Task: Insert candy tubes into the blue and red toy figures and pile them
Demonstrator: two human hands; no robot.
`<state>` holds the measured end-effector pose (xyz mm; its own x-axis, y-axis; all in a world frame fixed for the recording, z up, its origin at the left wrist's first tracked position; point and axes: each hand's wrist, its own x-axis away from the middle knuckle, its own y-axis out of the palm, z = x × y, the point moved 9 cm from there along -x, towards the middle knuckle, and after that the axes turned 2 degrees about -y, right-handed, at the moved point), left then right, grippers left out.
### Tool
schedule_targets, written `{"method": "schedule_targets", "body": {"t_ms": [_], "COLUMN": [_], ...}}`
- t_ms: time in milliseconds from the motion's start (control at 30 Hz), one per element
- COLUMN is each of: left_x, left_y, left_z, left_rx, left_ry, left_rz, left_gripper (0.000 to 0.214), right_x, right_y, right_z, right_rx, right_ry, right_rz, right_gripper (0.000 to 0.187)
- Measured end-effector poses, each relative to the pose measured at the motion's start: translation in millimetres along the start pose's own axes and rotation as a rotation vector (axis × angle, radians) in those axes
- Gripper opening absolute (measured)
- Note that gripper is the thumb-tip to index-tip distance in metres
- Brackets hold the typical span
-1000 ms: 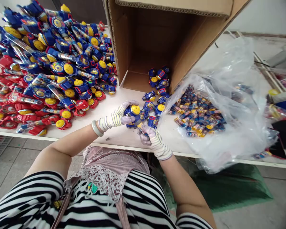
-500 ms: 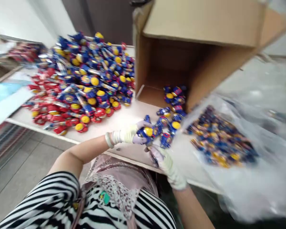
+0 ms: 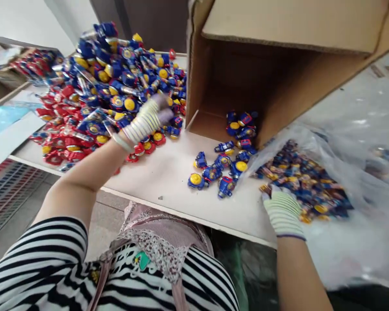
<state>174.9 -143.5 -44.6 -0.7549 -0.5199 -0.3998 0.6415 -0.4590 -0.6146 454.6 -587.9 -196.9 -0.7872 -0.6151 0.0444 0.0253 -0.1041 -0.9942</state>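
Observation:
My left hand (image 3: 151,119), in a striped white glove with purple fingertips, is over the right side of a heap of blue and yellow plastic toys (image 3: 116,86). Its fingers are apart and slightly blurred, with nothing visible in them. My right hand (image 3: 282,211), gloved too, reaches to the near edge of a pile of small shiny wrapped packets (image 3: 298,172) in a clear plastic bag (image 3: 353,242). Its fingertips are partly hidden among the packets. Between my hands, several loose blue toys (image 3: 211,173) lie on the white table (image 3: 168,172).
A large cardboard box (image 3: 288,26) lies on its side, opening towards me, with several blue toys at its mouth. Red toys (image 3: 68,142) form the heap's near left part. White sheets (image 3: 13,138) lie at the far left, beside a wire rack (image 3: 16,194).
My hands have parted: the left moved up and left to the heap, the right moved right to the packets. The blue toy that was in my left hand now lies on the table.

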Motion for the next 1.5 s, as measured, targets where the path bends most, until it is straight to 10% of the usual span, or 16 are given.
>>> {"method": "schedule_targets", "body": {"t_ms": [33, 100, 233, 433, 633, 900, 1033, 1200, 1400, 1500], "left_x": [31.6, 92.2, 157.4, 159.7, 143.8, 139.4, 135.1, 138.0, 131.5, 139.6], "left_y": [64.1, 147.7, 222.6, 183.4, 151.6, 145.2, 149.9, 154.6, 154.8, 152.4], "left_z": [22.2, 59.5, 66.5, 36.6, 71.8, 104.7, 113.8, 119.1, 105.9, 125.3], "left_rx": [-0.061, -0.061, -0.151, 0.292, 0.257, 0.239, 0.28, 0.227, 0.18, 0.201], "left_ry": [0.032, 0.088, 0.053, -0.159, 0.107, 0.42, 0.501, 0.605, 0.437, 0.674], "left_rz": [-0.309, -0.546, -0.627, -0.424, -0.444, -0.437, -0.45, -0.504, -0.491, -0.442], "left_gripper": [0.042, 0.037, 0.063, 0.065, 0.061, 0.046, 0.047, 0.04, 0.046, 0.04], "right_x": [-0.3, -0.9, 13.8, 79.7, 91.5, 90.3, 88.9, 95.3, 80.9, 93.9], "right_y": [0.8, -0.6, -19.7, -42.1, -59.3, -49.5, -40.5, -7.5, -26.1, 0.6], "right_z": [-2.6, -3.5, -3.8, -107.2, -193.6, -200.0, -198.3, -208.9, -189.4, -201.1], "right_rx": [0.02, 0.034, -0.181, -0.784, -0.623, -0.332, -0.767, -1.311, -1.029, -1.309], "right_ry": [0.012, 0.027, -0.035, -0.501, -0.61, -0.595, -0.542, -0.408, -0.359, -0.349], "right_rz": [-0.036, -0.066, 0.135, 0.138, 0.068, -0.034, -0.124, -0.608, -0.236, -0.635], "right_gripper": [0.045, 0.044, 0.042, 0.041, 0.043, 0.049, 0.05, 0.066, 0.046, 0.059]}}
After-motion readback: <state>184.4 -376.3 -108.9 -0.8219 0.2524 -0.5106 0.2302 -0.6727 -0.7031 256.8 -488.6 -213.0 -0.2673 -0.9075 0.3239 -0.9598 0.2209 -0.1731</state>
